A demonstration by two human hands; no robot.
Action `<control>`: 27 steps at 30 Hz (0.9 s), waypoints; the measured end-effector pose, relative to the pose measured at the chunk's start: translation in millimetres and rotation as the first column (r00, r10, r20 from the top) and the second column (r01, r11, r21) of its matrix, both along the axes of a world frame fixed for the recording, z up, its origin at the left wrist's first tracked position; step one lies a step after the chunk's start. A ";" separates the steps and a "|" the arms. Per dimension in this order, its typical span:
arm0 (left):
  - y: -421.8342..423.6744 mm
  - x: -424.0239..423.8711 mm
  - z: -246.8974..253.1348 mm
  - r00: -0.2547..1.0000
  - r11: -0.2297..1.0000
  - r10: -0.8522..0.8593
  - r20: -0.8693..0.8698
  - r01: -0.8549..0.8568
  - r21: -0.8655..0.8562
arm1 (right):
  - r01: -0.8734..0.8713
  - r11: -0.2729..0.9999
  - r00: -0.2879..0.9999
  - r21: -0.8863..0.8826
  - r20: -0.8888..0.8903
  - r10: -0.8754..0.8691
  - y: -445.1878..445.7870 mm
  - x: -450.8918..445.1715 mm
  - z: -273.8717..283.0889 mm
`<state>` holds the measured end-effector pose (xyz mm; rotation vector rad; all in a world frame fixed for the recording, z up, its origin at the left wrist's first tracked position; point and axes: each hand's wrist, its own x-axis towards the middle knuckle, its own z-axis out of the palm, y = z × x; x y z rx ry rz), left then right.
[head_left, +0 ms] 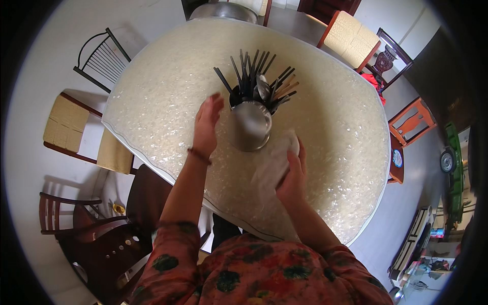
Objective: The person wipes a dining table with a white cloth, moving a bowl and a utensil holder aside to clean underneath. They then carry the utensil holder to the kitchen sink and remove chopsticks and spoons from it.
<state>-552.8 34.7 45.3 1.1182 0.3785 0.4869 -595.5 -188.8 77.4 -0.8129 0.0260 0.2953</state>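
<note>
A round metal piece (249, 127), a lid or a vessel, sits near the middle of the table, its shiny top blurred. Right behind it stands a dark holder (234, 100) packed with black chopsticks (249, 70), some light wooden chopsticks (288, 87) and a metal spoon (262, 87). My left hand (207, 124) is raised to the left of the metal piece, holding nothing, palm turned inward and fingertips blurred. In my right hand (294, 175) is a crumpled white cloth (275, 162), smeared by motion, at the lower right of the metal piece.
The table (160, 91) wears a glossy clear cover. Around it stand a padded chair (68, 124), a dark metal-framed chair (105, 61), an orange wooden chair (413, 122) and dark wooden chairs (103, 244). A large metal pan (225, 12) is beyond the far edge.
</note>
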 end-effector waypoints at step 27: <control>-71.5 16.2 22.5 0.976 0.945 -0.219 0.000 0.212 0.249 | 0.715 0.532 0.677 -0.453 0.638 -0.367 84.5 31.7 -20.7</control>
